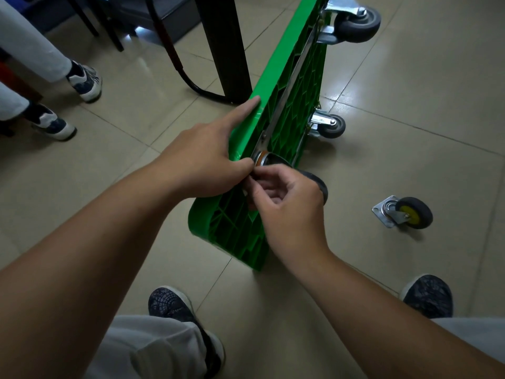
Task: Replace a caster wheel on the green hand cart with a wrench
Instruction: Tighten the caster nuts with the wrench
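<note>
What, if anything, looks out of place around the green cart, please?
The green hand cart stands tipped on its edge, its mounted wheels pointing sideways. A loose caster with a yellow hub lies on the floor to its right, apart from the cart. Both suit a wheel swap; nothing looks spilled or broken.

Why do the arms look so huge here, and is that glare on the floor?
Head view: the wide-angle lens stretches the forearms near the bottom edge; the corners fall dark; light glares off the tiles beside the green cart; the left hand and right hand look slightly soft.
</note>
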